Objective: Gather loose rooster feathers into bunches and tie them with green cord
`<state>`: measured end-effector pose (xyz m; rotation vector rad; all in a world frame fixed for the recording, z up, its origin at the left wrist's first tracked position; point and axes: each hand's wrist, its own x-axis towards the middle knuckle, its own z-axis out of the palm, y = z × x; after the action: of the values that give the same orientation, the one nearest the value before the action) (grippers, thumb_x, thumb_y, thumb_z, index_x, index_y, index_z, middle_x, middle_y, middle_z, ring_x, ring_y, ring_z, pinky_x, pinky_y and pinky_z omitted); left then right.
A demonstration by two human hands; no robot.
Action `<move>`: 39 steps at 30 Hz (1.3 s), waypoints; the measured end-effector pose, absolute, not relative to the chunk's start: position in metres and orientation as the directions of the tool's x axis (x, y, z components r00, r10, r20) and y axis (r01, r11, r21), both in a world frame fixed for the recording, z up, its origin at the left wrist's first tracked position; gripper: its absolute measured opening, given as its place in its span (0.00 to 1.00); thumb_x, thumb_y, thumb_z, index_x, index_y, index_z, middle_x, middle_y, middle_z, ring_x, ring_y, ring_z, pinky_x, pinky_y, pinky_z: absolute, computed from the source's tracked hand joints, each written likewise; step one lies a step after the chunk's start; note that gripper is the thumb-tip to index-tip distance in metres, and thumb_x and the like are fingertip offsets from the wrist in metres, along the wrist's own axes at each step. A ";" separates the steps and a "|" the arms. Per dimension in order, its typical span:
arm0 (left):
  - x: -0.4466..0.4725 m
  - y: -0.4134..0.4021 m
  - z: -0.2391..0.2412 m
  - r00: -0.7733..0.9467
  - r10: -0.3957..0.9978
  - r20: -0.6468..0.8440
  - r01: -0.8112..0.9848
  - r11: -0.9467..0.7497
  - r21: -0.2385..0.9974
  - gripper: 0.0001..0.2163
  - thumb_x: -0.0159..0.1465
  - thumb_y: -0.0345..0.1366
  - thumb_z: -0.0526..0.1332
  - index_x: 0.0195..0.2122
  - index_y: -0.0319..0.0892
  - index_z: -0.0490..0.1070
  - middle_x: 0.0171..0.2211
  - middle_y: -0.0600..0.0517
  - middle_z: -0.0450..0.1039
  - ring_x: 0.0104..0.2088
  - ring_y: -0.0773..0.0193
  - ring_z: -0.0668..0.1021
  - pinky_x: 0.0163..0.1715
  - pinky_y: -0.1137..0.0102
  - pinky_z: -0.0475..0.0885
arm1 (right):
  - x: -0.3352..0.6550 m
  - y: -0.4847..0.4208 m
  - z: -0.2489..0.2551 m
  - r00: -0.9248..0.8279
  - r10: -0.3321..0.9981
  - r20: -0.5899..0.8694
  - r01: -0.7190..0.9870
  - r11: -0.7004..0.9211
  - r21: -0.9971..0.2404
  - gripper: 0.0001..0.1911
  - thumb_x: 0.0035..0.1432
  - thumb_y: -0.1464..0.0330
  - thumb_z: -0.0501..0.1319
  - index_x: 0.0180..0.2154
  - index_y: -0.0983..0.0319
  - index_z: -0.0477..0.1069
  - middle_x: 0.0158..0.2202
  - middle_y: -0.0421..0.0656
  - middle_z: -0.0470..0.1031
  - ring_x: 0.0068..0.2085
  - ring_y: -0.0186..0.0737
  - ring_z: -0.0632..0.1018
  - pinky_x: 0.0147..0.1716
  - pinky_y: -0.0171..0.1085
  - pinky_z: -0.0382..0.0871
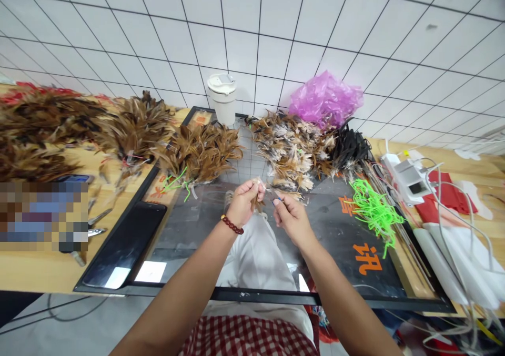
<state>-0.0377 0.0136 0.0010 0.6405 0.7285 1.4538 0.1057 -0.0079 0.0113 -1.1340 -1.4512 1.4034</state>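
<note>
My left hand, with a beaded bracelet on its wrist, pinches a small brown feather bundle with a pale top above the glass. Close beside it on the right, my right hand is closed around a small tool with a blue part and a thin grey tip pointing at the bundle. Its exact kind is too small to make out. Behind the hands lie a pile of brown feathers and a pile of mixed cream and brown feathers. Bright green ties lie to the right.
A white lidded cup and a crumpled purple plastic bag stand by the tiled wall. Black feathers lie beside the bag. A dark phone rests at left. White power adapters with cables and white rolls are at right.
</note>
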 end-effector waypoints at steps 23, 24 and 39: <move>-0.038 0.014 -0.001 -0.013 0.999 -0.044 -0.674 0.024 0.739 0.10 0.51 0.36 0.69 0.24 0.35 0.70 0.27 0.52 0.66 0.24 0.75 0.65 0.24 0.76 0.60 | 0.107 -0.008 0.009 -0.280 0.959 -0.044 0.103 -0.015 -0.995 0.15 0.60 0.55 0.55 0.36 0.61 0.67 0.16 0.33 0.62 0.17 0.29 0.63 0.18 0.30 0.58; -0.038 0.013 -0.001 -0.017 0.999 -0.047 -0.672 0.023 0.740 0.10 0.52 0.36 0.68 0.24 0.36 0.70 0.27 0.52 0.66 0.24 0.75 0.65 0.24 0.76 0.60 | 0.106 -0.008 0.009 -0.281 0.959 -0.047 0.102 -0.019 -0.995 0.15 0.60 0.55 0.55 0.36 0.61 0.67 0.16 0.33 0.62 0.17 0.29 0.63 0.18 0.30 0.57; -0.038 0.013 -0.004 -0.025 0.998 -0.055 -0.660 0.025 0.751 0.11 0.51 0.37 0.69 0.24 0.36 0.70 0.25 0.53 0.65 0.23 0.74 0.65 0.24 0.76 0.60 | 0.106 -0.009 0.008 -0.285 0.958 -0.034 0.116 -0.001 -0.993 0.16 0.61 0.55 0.54 0.38 0.61 0.68 0.17 0.33 0.63 0.17 0.29 0.64 0.19 0.31 0.58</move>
<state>-0.0377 0.0135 -0.0038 0.6154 0.7123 1.4666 0.1058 -0.0086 0.0075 -1.1562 -1.5016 1.3786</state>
